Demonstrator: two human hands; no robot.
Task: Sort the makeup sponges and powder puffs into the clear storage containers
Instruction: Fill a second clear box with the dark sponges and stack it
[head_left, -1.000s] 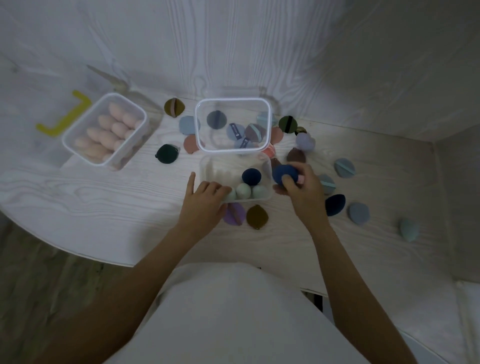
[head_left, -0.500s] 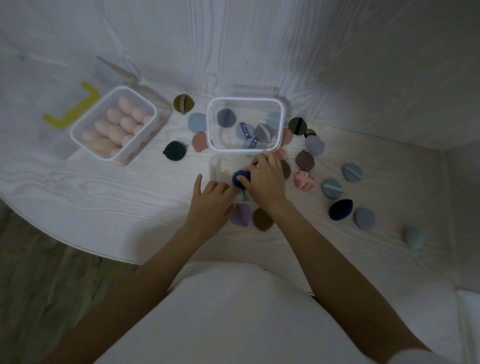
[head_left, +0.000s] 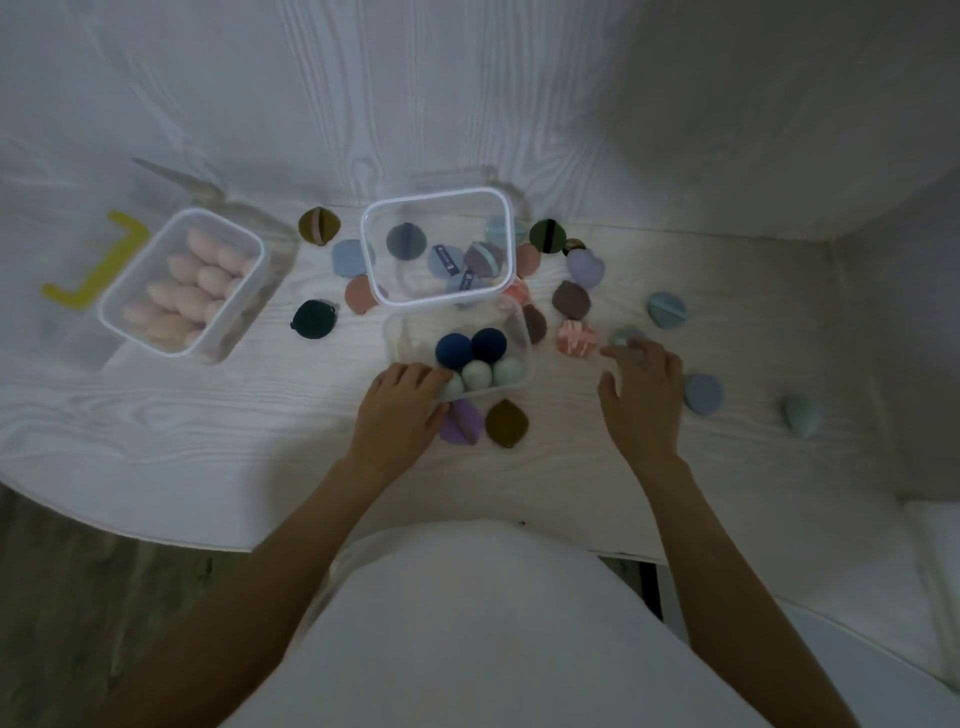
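At far left a yellow bracket (head_left: 88, 270) lies beside a clear container (head_left: 179, 283) packed with pink sponges. Toward the middle, a taller clear container (head_left: 439, 244) holds several flat powder puffs, with loose puffs ringed round it. In front sits a low clear container (head_left: 460, 353) with two navy sponges (head_left: 470, 345) and pale green ones. The left hand (head_left: 400, 410) grips its near-left corner, fingers curled over the rim. Further right, the right hand (head_left: 641, 384) hovers with fingers loosely spread, holding nothing, its fingertips at a pale blue puff (head_left: 626, 336) next to a pink patterned puff (head_left: 575, 338). A green sponge (head_left: 802, 414) lies well apart at far right. The risk is mis-sorting: in this dim light puffs and sponges look alike, and a hasty pinch could drag neighbouring puffs.
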